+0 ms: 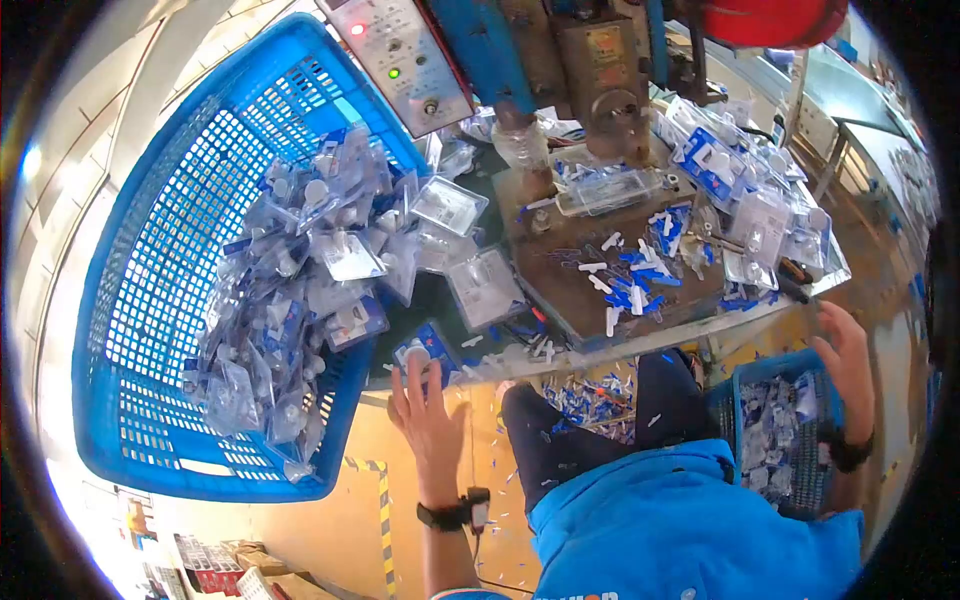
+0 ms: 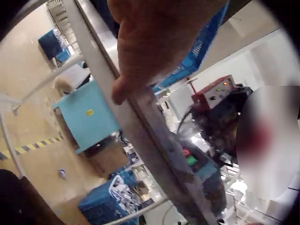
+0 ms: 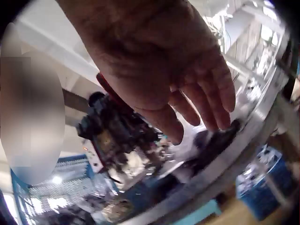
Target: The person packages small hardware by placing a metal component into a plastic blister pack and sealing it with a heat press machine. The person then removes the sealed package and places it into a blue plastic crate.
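Observation:
My left hand (image 1: 430, 425) reaches up to the table's front edge, its fingers extended over a blister pack (image 1: 436, 350) with a blue card and a round white piece. The fingertips overlap the pack's lower side. In the left wrist view only part of the left hand (image 2: 150, 42) shows, and the pack is hidden. Off the table's right corner is my right hand (image 1: 848, 355), fingers loosely bent and nothing between them. A dark-handled tool (image 1: 793, 291) lies close to its fingertips. From the right wrist, the right hand (image 3: 173, 79) hangs with fingers apart over the table edge.
A large blue basket (image 1: 150, 330) heaped with blister packs (image 1: 285, 290) stands left. At the back rises a press machine (image 1: 612, 90) beside a control box (image 1: 400, 60). Small blue and white pieces (image 1: 630, 285) litter the worktop. A lower blue crate (image 1: 730, 400) holds more packs.

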The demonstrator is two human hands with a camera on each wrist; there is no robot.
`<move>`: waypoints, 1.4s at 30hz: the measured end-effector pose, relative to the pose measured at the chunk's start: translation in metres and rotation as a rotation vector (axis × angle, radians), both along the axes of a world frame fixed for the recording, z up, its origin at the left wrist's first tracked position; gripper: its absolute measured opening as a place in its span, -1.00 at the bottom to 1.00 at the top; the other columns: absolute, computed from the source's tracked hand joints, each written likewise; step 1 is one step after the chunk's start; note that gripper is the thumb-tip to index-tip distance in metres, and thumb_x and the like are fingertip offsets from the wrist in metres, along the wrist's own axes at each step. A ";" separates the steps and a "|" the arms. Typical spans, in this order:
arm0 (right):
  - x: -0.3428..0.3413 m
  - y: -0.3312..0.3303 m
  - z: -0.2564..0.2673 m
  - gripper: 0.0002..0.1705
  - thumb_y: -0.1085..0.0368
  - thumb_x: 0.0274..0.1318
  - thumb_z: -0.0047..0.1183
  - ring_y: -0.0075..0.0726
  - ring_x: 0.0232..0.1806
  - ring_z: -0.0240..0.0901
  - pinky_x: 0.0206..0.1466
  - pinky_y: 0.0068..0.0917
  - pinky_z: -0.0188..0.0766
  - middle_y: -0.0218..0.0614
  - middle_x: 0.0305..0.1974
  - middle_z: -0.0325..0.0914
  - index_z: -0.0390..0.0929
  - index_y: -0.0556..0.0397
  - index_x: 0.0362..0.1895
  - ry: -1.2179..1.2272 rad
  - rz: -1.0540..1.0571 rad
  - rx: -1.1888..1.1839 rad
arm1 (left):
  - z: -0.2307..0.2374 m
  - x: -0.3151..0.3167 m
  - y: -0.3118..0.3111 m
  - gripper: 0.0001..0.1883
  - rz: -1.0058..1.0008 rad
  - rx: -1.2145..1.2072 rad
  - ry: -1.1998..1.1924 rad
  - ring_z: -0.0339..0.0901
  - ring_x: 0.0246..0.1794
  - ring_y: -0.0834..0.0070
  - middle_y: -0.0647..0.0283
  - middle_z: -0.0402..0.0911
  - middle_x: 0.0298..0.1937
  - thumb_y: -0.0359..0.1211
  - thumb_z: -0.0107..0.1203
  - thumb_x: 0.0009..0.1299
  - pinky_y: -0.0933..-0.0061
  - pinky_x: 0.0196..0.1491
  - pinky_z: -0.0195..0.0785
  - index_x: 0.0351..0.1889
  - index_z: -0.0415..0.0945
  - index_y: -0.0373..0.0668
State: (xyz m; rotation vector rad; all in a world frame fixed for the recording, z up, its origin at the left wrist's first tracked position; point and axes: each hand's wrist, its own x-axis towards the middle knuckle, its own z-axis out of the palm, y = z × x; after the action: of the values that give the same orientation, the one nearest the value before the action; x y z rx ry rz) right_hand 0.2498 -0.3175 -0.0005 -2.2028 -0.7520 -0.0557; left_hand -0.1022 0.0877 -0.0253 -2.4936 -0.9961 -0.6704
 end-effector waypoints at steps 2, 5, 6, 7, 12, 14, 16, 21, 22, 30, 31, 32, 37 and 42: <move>-0.021 0.049 0.028 -0.61 0.46 -0.05 0.18 -0.04 0.00 0.55 0.06 -0.26 0.46 -0.07 -0.09 0.60 0.60 0.15 -0.03 0.041 0.098 -0.066 | -0.031 -0.020 0.035 -0.60 -0.095 -0.039 -0.078 0.51 0.15 0.06 0.02 0.59 0.10 -0.46 0.21 0.27 0.20 0.16 0.39 0.10 0.53 -0.28; -0.045 0.098 0.051 -0.72 0.39 -0.03 0.24 -0.02 -0.15 0.59 -0.09 -0.26 0.51 -0.14 -0.17 0.63 0.65 0.11 -0.15 -0.311 0.344 -0.031 | -0.033 -0.038 0.044 -0.76 -0.124 -0.142 -0.307 0.56 0.07 0.13 -0.02 0.63 0.03 -0.52 0.05 0.41 0.24 0.17 0.39 0.01 0.57 -0.34; -0.046 0.106 0.057 -0.73 0.36 -0.01 0.26 -0.02 -0.18 0.59 -0.11 -0.27 0.51 -0.16 -0.19 0.63 0.65 0.10 -0.15 -0.336 0.449 -0.006 | -0.039 -0.045 0.045 -0.77 -0.050 -0.296 -0.608 0.58 -0.01 0.25 0.00 0.64 0.00 -0.50 0.03 0.42 0.30 0.12 0.41 -0.02 0.59 -0.36; -0.049 0.113 0.066 -0.73 0.35 -0.01 0.26 -0.06 -0.18 0.59 -0.10 -0.28 0.51 -0.18 -0.21 0.64 0.65 0.08 -0.15 -0.313 0.494 0.028 | -0.021 -0.044 0.035 -0.76 0.119 -0.345 -0.841 0.58 -0.11 0.35 0.05 0.67 -0.07 -0.46 0.04 0.42 0.33 0.04 0.42 -0.03 0.58 -0.39; -0.070 0.164 0.070 -0.57 0.35 -0.02 0.23 -0.20 -0.03 0.54 -0.01 -0.31 0.52 -0.29 0.04 0.55 0.62 -0.10 0.03 -0.489 0.781 0.259 | 0.078 0.032 -0.013 -0.85 -0.208 -0.863 -0.902 0.40 -0.41 0.69 0.37 0.56 -0.41 -0.52 0.06 0.38 0.61 -0.37 0.25 -0.16 0.58 -0.41; -0.072 0.184 0.074 -0.57 0.32 0.00 0.17 -0.23 0.04 0.49 0.01 -0.34 0.51 -0.33 0.10 0.50 0.61 -0.14 0.05 -0.652 0.841 0.258 | 0.078 0.072 -0.011 -0.77 -0.371 -1.131 -0.787 0.40 -0.40 0.72 0.40 0.58 -0.38 -0.52 0.07 0.39 0.64 -0.35 0.26 -0.04 0.60 -0.39; -0.070 0.192 0.074 -0.59 0.27 0.01 0.07 -0.27 0.06 0.45 0.03 -0.36 0.50 -0.37 0.08 0.50 0.60 -0.09 0.03 -0.807 0.843 0.211 | 0.078 0.112 -0.012 -0.72 -0.464 -1.326 -0.741 0.45 -0.34 0.72 0.40 0.62 -0.29 -0.51 0.09 0.40 0.66 -0.29 0.29 0.05 0.59 -0.37; -0.035 0.189 0.070 -0.69 0.33 -0.04 0.19 -0.27 -0.07 0.50 -0.10 -0.42 0.51 -0.35 0.01 0.53 0.63 0.04 -0.12 -0.900 0.767 0.186 | 0.078 0.174 -0.008 -0.68 -0.713 -1.421 -0.707 0.54 -0.19 0.66 0.31 0.68 -0.13 -0.48 0.10 0.41 0.63 -0.08 0.38 0.11 0.56 -0.36; -0.030 0.190 0.067 -0.69 0.31 -0.08 0.16 -0.30 -0.09 0.48 -0.11 -0.44 0.51 -0.37 -0.01 0.52 0.63 0.03 -0.15 -0.922 0.730 0.181 | 0.080 0.179 -0.007 -0.67 -0.682 -1.452 -0.689 0.55 -0.08 0.55 0.24 0.65 -0.02 -0.47 0.08 0.42 0.55 -0.01 0.38 0.13 0.54 -0.35; -0.006 0.225 0.043 -0.81 0.31 -0.17 0.28 -0.41 -0.28 0.47 -0.29 -0.45 0.44 -0.52 -0.15 0.59 0.66 -0.07 -0.35 -0.824 0.450 0.190 | 0.068 0.178 -0.034 -0.52 -0.838 -0.469 -0.427 0.39 0.27 -0.02 0.00 0.49 0.21 -0.48 0.30 0.15 0.08 0.29 0.24 0.10 0.55 -0.23; -0.007 0.229 0.040 -0.81 0.30 -0.18 0.28 -0.42 -0.29 0.46 -0.28 -0.45 0.44 -0.52 -0.15 0.59 0.66 -0.07 -0.35 -0.806 0.429 0.178 | 0.064 0.181 -0.034 -0.53 -0.817 -0.427 -0.391 0.38 0.28 -0.02 0.00 0.49 0.21 -0.47 0.31 0.15 0.08 0.29 0.24 0.07 0.56 -0.23; -0.007 0.232 0.038 -0.82 0.30 -0.18 0.29 -0.42 -0.30 0.45 -0.28 -0.45 0.45 -0.52 -0.16 0.59 0.66 -0.07 -0.36 -0.795 0.423 0.181 | 0.058 0.186 -0.032 -0.55 -0.796 -0.384 -0.355 0.38 0.29 -0.03 0.01 0.48 0.22 -0.47 0.33 0.14 0.08 0.29 0.24 0.05 0.57 -0.23; -0.007 0.239 0.036 -0.80 0.29 -0.20 0.31 -0.42 -0.31 0.45 -0.24 -0.43 0.47 -0.52 -0.17 0.60 0.66 -0.06 -0.36 -0.756 0.420 0.194 | 0.046 0.200 -0.019 -0.63 -0.789 -0.301 -0.358 0.45 0.24 0.02 0.02 0.52 0.19 -0.53 0.28 0.17 0.11 0.22 0.33 -0.02 0.59 -0.25; -0.007 0.241 0.040 -0.77 0.30 -0.19 0.33 -0.31 -0.17 0.52 -0.09 -0.39 0.52 -0.47 -0.16 0.61 0.66 -0.03 -0.33 -0.741 0.430 0.218 | 0.052 0.201 -0.014 -0.69 -0.799 -0.312 -0.355 0.48 0.20 0.02 0.00 0.54 0.16 -0.57 0.25 0.18 0.14 0.20 0.36 -0.08 0.62 -0.23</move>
State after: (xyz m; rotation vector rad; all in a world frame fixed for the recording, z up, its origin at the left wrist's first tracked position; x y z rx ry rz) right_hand 0.2427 -0.0766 0.0400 -1.7482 -1.5266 -0.7276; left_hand 0.0983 0.0740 0.0266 -3.1162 -0.1455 -1.3027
